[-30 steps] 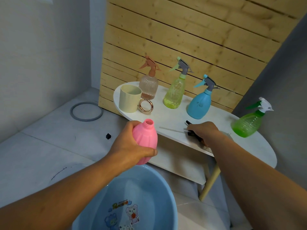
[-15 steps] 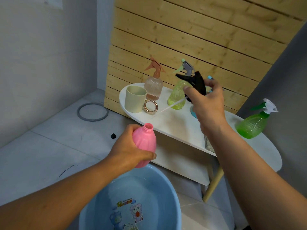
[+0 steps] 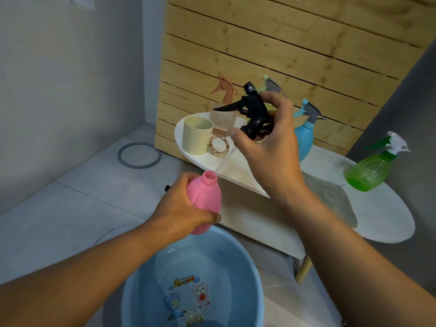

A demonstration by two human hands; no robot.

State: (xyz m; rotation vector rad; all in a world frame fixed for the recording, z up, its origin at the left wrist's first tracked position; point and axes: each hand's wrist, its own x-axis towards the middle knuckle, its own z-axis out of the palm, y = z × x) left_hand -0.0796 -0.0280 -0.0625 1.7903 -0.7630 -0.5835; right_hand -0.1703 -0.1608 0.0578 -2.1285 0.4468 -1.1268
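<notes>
A person's left hand (image 3: 186,205) grips a pink bottle (image 3: 205,197), fingers and thumb curled round its body. The bottle is upright with its open mouth up, held in the air over the far rim of a blue basin (image 3: 236,251) on the floor and just in front of the edge of a white table (image 3: 382,215).

The right hand (image 3: 271,147) is raised above the table, its thumb and curled fingers pinching a black spray head (image 3: 253,112) with the nozzle tilted up and to the left. A thin clear tube (image 3: 226,160) slants down from the spray head, and its lower end lies just beside the bottle's mouth; whether it touches the rim cannot be told.

On the table behind the hands are a cream cup (image 3: 197,135), a gold ring (image 3: 219,145) leaning against it, a peach spray bottle (image 3: 224,114), a blue spray bottle (image 3: 304,138) and, well apart at the right end, a green spray bottle (image 3: 370,171). A yellow-green spray bottle (image 3: 271,84) is mostly hidden by the right hand. A grey cloth (image 3: 330,199) lies flat on the tabletop. A grey ring (image 3: 139,155) lies on the tiled floor to the left, and a wooden slat panel (image 3: 283,43) stands behind the table.
</notes>
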